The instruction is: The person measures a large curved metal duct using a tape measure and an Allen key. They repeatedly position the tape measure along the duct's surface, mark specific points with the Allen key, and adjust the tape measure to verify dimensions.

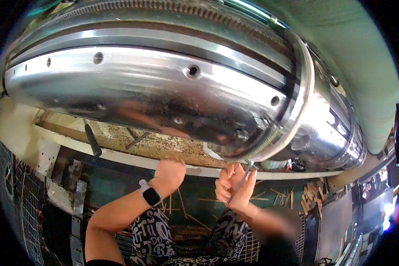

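Right hand [236,185]: At 5 o'clock from mid-view, you hold it palm up, fingers half curled, thumb closed against a slim metal tool [240,185]
Tool in hand: Also at 5 o'clock, it slants across your palm, its upper end pointing to 1 o'clock, near the lower edge of the pale ring [309,84]
Left hand [170,174]: At 7 o'clock, below a smartwatch [151,196] strap's reach, your fingers fold inward; whether they grip anything, you cannot tell from here
Steel cylinder [142,75]: Its holed, polished bulk spans 9 through 12 to 3 o'clock, a curved ceiling above both your hands
Trough [111,131]: Its pale rim [71,144] runs from 9 towards 4 o'clock, your left knuckles just at that edge; a dark-handled tool [92,139] leans over it at 9
Working room: A gap parts your hands at 6 o'clock, bounded above by the rim
Wooden sticks [312,198]: Piled at 4 o'clock, well apart from your right hand
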`<state>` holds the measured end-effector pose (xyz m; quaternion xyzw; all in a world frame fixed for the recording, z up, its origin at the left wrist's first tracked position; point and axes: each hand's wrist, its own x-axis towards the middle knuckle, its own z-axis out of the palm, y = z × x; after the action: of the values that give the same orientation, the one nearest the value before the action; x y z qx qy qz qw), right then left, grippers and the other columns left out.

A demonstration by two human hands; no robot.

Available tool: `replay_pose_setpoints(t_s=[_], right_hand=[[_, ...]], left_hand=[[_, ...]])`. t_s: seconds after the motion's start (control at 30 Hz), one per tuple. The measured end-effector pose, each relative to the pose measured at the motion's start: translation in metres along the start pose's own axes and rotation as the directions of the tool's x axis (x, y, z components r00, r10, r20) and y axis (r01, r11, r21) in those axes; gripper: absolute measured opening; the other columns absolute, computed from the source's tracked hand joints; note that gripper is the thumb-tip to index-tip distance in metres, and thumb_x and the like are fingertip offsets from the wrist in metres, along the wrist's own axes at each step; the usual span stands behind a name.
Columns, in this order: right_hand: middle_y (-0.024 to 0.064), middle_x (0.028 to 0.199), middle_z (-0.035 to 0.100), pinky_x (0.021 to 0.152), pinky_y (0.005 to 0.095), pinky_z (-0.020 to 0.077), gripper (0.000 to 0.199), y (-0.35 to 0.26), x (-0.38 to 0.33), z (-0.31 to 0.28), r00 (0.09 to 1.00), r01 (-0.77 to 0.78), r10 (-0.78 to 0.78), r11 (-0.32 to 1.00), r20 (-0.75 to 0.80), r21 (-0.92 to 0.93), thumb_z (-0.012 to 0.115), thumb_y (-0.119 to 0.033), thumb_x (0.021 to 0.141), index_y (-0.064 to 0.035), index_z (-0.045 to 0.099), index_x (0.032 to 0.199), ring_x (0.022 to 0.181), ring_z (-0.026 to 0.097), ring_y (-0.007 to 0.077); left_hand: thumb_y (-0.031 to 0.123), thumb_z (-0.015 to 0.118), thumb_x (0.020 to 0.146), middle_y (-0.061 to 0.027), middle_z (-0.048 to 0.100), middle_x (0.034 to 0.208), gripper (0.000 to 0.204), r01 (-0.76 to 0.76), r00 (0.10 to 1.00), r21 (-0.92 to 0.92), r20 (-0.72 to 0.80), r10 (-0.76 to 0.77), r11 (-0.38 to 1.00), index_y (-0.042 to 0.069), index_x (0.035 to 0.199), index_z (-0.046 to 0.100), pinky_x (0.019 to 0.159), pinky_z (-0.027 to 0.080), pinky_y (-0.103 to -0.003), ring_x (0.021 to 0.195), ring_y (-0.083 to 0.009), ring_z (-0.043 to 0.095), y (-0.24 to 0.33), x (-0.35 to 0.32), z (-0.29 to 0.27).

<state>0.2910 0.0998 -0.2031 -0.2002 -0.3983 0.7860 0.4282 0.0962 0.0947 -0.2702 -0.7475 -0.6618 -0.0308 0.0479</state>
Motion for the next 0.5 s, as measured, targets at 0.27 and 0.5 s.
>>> replay_pose_setpoints(t_s=[0.27,0.5], right_hand=[[0.0011,0.061,0.03,0.033,0.024,0.0205,0.053,0.006,0.003,0.002,0.994,0.042,-0.054,0.992,0.099,0.116,0.032,-0.068,0.085,-0.015,0.035,0.087,0.041,0.024,0.0098],[0.0018,0.066,0.042,0.043,0.0224,0.0322,0.018,0.009,-0.014,-0.016,0.913,0.407,-0.395,0.895,0.1,-0.182,0.038,-0.022,0.099,-0.0066,0.041,0.091,0.049,0.036,0.0082]], left_hand=[[0.016,0.05,0.084,-0.0137,0.061,0.09,0.019,0.003,0.999,0.149,-0.037,0.003,0.989,0.002,0.093,0.059,0.072,0.049,-0.038,0.09,-0.0277,0.059,0.007,0.005,0.013],[0.029,0.048,0.09,-0.0149,0.058,0.095,0.031,0.065,0.996,0.142,0.044,-0.072,0.988,0.0,0.1,0.054,0.067,0.052,-0.037,0.084,-0.028,0.062,0.008,0.004,0.003]])
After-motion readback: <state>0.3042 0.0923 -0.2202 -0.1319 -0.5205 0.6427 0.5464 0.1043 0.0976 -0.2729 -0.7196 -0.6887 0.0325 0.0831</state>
